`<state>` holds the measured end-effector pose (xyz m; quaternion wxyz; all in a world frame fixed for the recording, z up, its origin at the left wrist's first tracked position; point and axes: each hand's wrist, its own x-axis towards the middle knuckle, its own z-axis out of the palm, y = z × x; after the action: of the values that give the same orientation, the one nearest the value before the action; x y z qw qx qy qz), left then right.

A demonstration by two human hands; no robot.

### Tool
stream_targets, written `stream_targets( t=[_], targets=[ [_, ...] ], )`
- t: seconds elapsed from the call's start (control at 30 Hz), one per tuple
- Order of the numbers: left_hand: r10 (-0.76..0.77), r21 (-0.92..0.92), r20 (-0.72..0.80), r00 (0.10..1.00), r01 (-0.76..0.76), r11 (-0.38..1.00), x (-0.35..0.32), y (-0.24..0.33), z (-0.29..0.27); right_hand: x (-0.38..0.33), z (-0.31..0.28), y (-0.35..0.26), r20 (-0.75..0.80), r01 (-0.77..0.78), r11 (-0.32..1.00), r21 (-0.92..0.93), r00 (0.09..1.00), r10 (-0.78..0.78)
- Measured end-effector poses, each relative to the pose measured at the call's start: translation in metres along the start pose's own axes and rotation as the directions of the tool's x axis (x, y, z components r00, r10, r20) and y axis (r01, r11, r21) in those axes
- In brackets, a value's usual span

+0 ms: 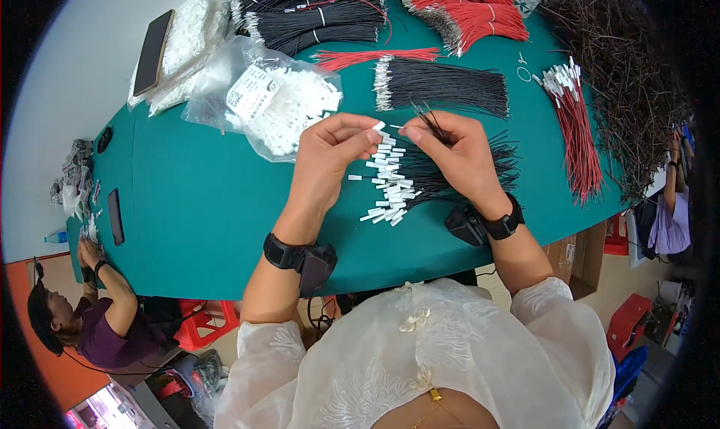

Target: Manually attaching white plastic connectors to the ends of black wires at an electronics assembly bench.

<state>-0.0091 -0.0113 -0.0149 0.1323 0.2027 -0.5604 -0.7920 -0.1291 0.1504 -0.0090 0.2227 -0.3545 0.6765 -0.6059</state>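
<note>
My left hand (328,150) is closed in a pinch on a small white connector housing (379,126). Facing it, my right hand (466,153) is closed round a few black wires (426,117), and one wire tip points at the housing with a small gap. Below and between the hands lies a pile of black wires with white housings (390,181) on their left ends. A clear bag of loose white housings (289,118) lies open beside my left hand. Beyond my right hand is a flat row of black wires (446,85) with pale metallic-looking ends.
Black wire bundles (315,16) and red wire bundles (480,20) lie at the far edge of the green table (217,211). Red wires with white housings (574,136) lie right, by a dark brown tangled heap (626,76). A phone (154,50) rests on another bag. Another person (90,316) sits left.
</note>
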Motion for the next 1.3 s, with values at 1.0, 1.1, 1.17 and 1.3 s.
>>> stream_targets(
  t=[1.0,1.1,1.17,1.3],
  targets=[
    [0.036,0.052,0.008,0.999,-0.037,0.998,0.0,-0.001,0.0,-0.003,-0.001,-0.011,-0.067,0.059,0.994,-0.096,0.996,-0.065],
    [0.038,0.046,0.015,0.999,-0.039,0.998,0.0,-0.003,-0.001,-0.003,0.0,-0.011,-0.063,0.055,0.993,-0.104,0.996,-0.062],
    [0.03,0.046,0.006,1.0,-0.03,0.999,-0.001,-0.003,0.0,-0.003,-0.001,-0.012,-0.062,0.054,0.993,-0.109,0.996,-0.061],
    [0.016,0.039,0.009,1.0,-0.016,0.999,-0.001,0.0,0.001,-0.003,-0.001,-0.008,-0.073,0.051,0.995,-0.09,0.996,-0.058]
  ],
)
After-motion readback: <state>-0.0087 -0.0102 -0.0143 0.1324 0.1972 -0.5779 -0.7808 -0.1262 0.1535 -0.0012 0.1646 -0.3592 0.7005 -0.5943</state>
